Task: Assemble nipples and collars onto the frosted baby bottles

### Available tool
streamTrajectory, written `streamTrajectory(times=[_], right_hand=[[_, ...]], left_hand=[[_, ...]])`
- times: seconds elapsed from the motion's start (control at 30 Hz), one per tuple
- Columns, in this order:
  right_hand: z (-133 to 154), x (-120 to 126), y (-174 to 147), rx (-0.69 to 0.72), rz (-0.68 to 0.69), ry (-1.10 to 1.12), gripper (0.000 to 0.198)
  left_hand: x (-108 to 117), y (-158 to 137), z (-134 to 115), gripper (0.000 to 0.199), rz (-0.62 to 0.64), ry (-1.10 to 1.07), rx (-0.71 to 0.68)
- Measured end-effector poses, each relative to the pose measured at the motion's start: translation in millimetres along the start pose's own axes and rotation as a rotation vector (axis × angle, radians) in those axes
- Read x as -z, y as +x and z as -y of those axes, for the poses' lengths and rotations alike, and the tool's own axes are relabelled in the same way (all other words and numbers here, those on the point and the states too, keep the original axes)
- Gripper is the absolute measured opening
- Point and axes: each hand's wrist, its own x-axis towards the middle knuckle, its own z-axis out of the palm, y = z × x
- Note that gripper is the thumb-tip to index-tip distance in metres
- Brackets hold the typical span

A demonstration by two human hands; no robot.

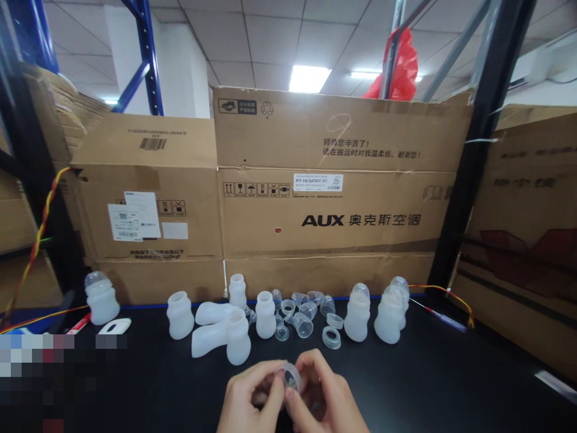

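The fingers [288, 394] of both hands are pinching a small clear ring [291, 377] between them, low in the middle of the view. The left hand [252, 400] is curling around it from nine o'clock, and the right hand [324, 394] is closing on it from three o'clock. Both hands are nearly shut on the ring, just above the black desk [451, 385].

Some of the work is looking done. At two o'clock from the hands, three white bottles [387, 313] are standing with clear caps on. One more capped bottle [100, 297] is standing far off at ten o'clock. But a lot is looking left to do. Open bottles [180, 314] with no tops are waiting at eleven o'clock, and one bottle [211, 313] is lying on its side there. A pile of loose clear caps and rings [306, 313] is sitting at twelve o'clock.

Big brown boxes [333, 198] are standing behind everything like a wall. Nothing is sitting between the hands and the bottles, so reaching is looking easy.
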Motion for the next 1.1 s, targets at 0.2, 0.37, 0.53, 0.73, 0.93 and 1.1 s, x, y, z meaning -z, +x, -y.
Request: streamTrajectory(times=[0.2, 0.37, 0.53, 0.73, 0.93, 1.1], right_hand=[[-3.9, -0.9, -3.3, 0.024, -0.007, -0.018, 0.043], [0.5, 2.8, -4.1, 0.066, -0.033, -0.107, 0.045], [2.6, 11.2, -2.2, 0.085, -0.108, -0.077, 0.047], [0.2, 25.9, 7.2, -0.148, -0.047, 0.172, 0.076], [14.2, 31.9, 15.6, -0.365, -0.06, 0.439, 0.088], [23.6, 37.7, 13.0, -0.348, -0.018, 0.599, 0.073]], left_hand=[[4.0, 4.0, -9.9, 0.034, 0.029, 0.009, 0.006], [-0.2, -2.2, -7.4, 0.018, 0.029, 0.134, -0.133], [20.7, 5.1, -14.5, 0.023, 0.027, 0.416, -0.38], [72.1, 47.1, -28.7, 0.023, -0.292, 0.799, -0.705], [74.4, 57.7, -4.1, 0.039, -0.216, 0.615, -0.295], [53.6, 39.5, -7.2, 0.045, -0.103, 0.503, -0.282]])
